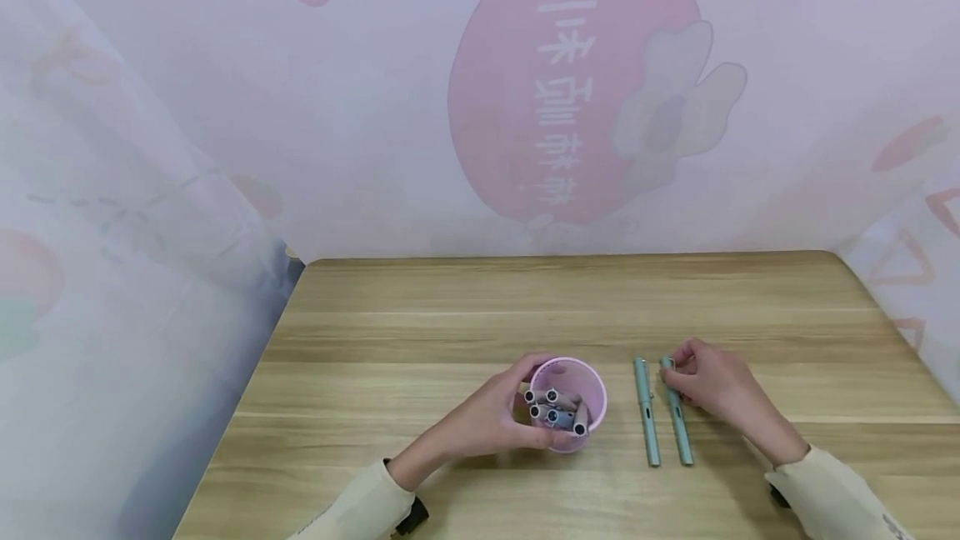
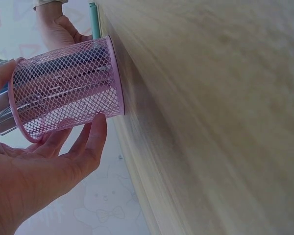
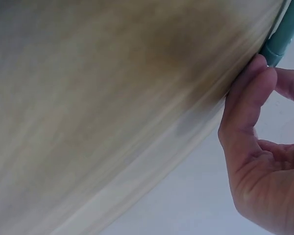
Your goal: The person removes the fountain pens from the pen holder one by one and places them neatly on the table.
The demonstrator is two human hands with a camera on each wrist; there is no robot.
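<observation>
On the wooden table [image 1: 420, 315], walled by printed curtain [image 1: 375, 107], left hand [image 1: 487, 423] cups mesh cup [image 1: 581, 382]; right hand [image 1: 712, 386] pinches pen [image 1: 678, 432].

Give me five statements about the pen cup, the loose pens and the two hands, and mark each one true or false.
1. The left hand holds the pink mesh cup. True.
2. The cup is empty. False: several pens stand in it.
3. Two teal pens lie on the wooden table to the right of the cup. True: the left pen and the right pen lie side by side.
4. The right hand rests on the cup. False: its fingertips touch the far end of the right pen.
5. The cup lies tipped on its side. False: it stands upright on the table.
</observation>
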